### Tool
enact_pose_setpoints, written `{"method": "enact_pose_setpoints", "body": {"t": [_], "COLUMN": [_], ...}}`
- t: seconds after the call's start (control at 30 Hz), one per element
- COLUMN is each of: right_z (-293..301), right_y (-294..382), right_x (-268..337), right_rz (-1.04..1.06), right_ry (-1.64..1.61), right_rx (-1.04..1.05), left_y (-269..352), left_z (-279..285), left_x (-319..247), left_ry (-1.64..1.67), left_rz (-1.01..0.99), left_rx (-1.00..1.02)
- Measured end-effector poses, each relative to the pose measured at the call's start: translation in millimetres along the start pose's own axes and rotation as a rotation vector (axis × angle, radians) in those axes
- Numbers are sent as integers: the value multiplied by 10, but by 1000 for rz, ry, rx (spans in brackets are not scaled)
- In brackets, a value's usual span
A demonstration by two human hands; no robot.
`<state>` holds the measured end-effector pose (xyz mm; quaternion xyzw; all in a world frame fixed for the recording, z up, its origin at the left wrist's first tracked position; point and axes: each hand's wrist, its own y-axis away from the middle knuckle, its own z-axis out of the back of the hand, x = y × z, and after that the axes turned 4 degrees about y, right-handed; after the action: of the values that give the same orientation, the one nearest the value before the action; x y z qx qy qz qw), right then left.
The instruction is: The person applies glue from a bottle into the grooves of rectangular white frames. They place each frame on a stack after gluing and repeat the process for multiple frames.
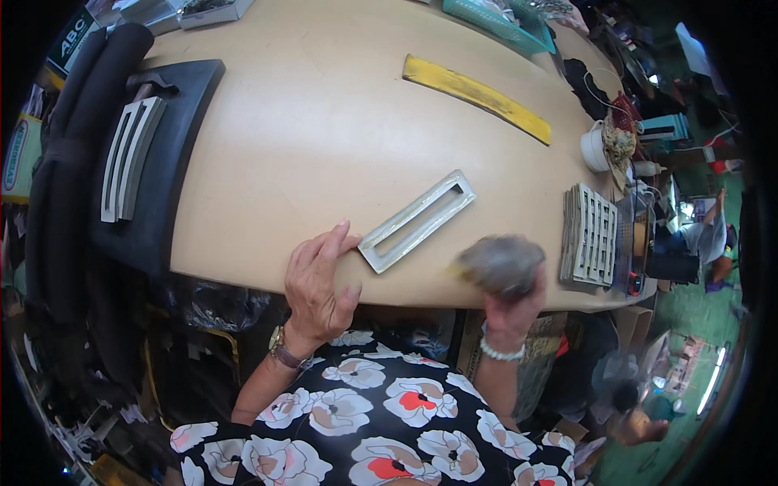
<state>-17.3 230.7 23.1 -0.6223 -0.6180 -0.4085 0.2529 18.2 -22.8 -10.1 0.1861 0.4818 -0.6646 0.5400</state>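
A pale rectangular frame (419,226) with a long slot lies slantwise on the table. My left hand (321,279) is at its lower left end; the fingers are near or on the corner, and whether they press on it cannot be told. To the right of the frame, my right hand (516,297) holds a blurred grey-brown wad (506,265) with a yellowish edge, whose exact kind is unclear. Beyond the frame lies a worn yellow strip (477,97). Near the right end of the table stands a stack of pale slotted pieces (594,237).
On the left, a dark board (197,133) bears more slotted frames (130,161) and a hammer (152,85), beside dark rolls (100,103). A teal basket (504,30) stands at the far edge, a white pot (594,149) at the right. Another person (705,234) is in the background.
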Motion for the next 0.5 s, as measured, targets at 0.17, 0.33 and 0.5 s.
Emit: {"method": "enact_pose_setpoints", "body": {"t": [0.17,0.33,0.5], "right_z": [-142,-1049,-1402], "right_y": [-536,-969,-1087], "right_x": [222,1,-373], "right_rz": [-25,297,383], "right_ry": [12,826,1093], "right_rx": [522,649,734], "left_y": [-23,-43,-54], "left_z": [-88,-150,-140], "left_x": [-32,-35,-55], "left_ry": [-75,-121,-147], "left_rz": [26,-1,2], "left_rx": [-69,-84,-84]}}
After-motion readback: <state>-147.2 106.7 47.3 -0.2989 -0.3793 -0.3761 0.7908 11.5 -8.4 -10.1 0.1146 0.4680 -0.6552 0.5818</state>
